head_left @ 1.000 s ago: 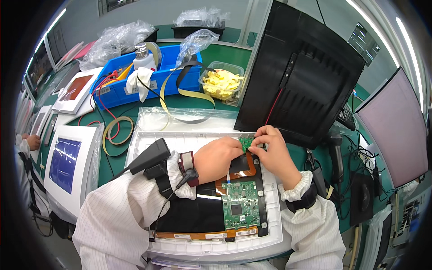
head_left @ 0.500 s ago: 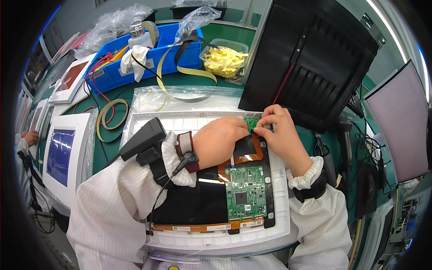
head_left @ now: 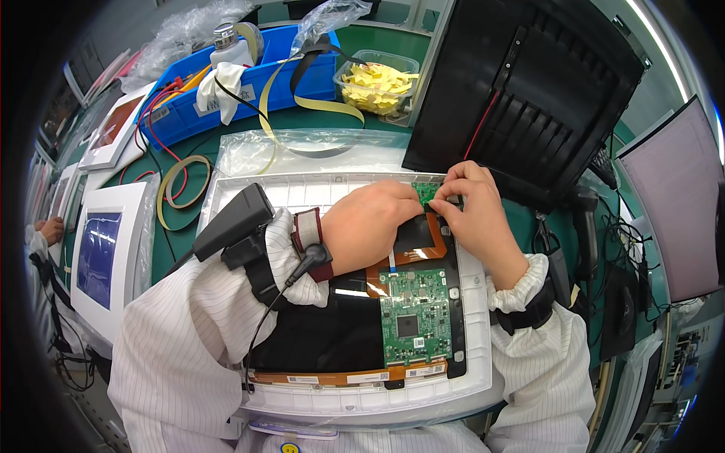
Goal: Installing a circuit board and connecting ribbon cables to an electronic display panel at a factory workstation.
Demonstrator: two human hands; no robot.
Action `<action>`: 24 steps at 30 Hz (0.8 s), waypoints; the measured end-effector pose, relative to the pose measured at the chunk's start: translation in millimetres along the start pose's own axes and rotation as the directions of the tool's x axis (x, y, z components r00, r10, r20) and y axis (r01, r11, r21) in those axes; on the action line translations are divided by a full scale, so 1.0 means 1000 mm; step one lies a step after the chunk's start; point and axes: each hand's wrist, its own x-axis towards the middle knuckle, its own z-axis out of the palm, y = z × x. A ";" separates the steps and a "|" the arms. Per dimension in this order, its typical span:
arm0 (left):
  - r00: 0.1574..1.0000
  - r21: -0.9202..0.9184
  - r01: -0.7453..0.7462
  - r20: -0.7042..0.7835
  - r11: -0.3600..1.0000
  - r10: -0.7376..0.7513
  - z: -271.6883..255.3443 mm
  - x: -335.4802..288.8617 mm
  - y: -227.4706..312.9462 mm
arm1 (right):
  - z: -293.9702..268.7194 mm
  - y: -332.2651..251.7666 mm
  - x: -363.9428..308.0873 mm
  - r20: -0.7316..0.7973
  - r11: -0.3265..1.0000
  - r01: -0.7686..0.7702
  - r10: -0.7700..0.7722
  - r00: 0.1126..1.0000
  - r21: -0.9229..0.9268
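Note:
Both hands are at a small green circuit board (head_left: pixel 424 192) near the far right corner of an open white display housing (head_left: pixel 473 340). My left hand (head_left: pixel 371 220) has its fingers bent down at the board's left side; its fingertips are largely hidden. My right hand (head_left: pixel 476 211) pinches with thumb and forefinger at the board's right edge; what lies between them is too small to make out. From the board an orange flex cable (head_left: pixel 434 249) runs toward me. A larger green circuit board (head_left: pixel 415 317) lies nearer, on the black panel (head_left: pixel 325 336).
A blue bin (head_left: pixel 291 98) with a bottle, and a clear tub (head_left: pixel 376 87) of yellow pieces, stand at the back. A large black panel (head_left: pixel 521 98) rises back right. White framed displays (head_left: pixel 136 211) and a tape roll (head_left: pixel 170 200) lie left; a handheld scanner (head_left: pixel 585 234) and cables lie right.
The view has shifted slightly. Both hands stay at the small board, with my right fingers still pinched close to its edge.

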 end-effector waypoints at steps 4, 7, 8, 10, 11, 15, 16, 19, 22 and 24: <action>1.000 0.014 -0.007 -0.018 1.000 0.007 0.002 -0.001 0.000 | 0.000 -0.002 0.000 -0.002 1.000 -0.003 0.003 1.000 -0.009; 1.000 0.007 -0.004 -0.018 1.000 0.004 0.003 0.000 0.000 | 0.000 -0.001 0.000 -0.001 1.000 -0.009 0.009 1.000 -0.009; 1.000 0.022 -0.023 -0.007 1.000 0.023 0.004 0.001 -0.001 | -0.001 -0.001 0.000 -0.003 1.000 -0.006 0.006 1.000 -0.012; 0.999 0.038 -0.038 0.006 0.999 0.038 0.004 0.001 -0.002 | 0.000 -0.002 -0.001 -0.003 1.000 -0.003 0.003 1.000 -0.011; 0.998 0.060 -0.064 0.008 0.996 0.063 0.005 0.002 -0.002 | 0.000 -0.002 0.000 -0.008 1.000 0.001 -0.001 1.000 -0.009; 0.996 0.091 -0.087 0.022 0.992 0.085 0.005 0.003 -0.002 | 0.000 -0.001 0.000 -0.023 1.000 0.005 -0.004 1.000 0.014; 0.996 0.089 -0.087 0.024 0.992 0.085 0.005 0.004 -0.002 | 0.000 -0.001 0.000 -0.022 1.000 0.002 -0.001 1.000 0.014; 0.996 0.090 -0.086 0.025 0.992 0.084 0.004 0.003 -0.001 | 0.000 -0.003 0.000 -0.040 0.999 -0.009 0.010 0.999 0.036; 0.997 0.088 -0.072 0.018 0.993 0.071 0.003 0.004 -0.001 | -0.001 -0.003 -0.001 -0.035 0.997 -0.060 0.062 0.997 0.057; 0.997 0.094 -0.078 0.029 0.992 0.076 0.004 0.004 -0.001 | -0.001 -0.002 -0.002 -0.038 0.991 -0.111 0.114 0.993 0.071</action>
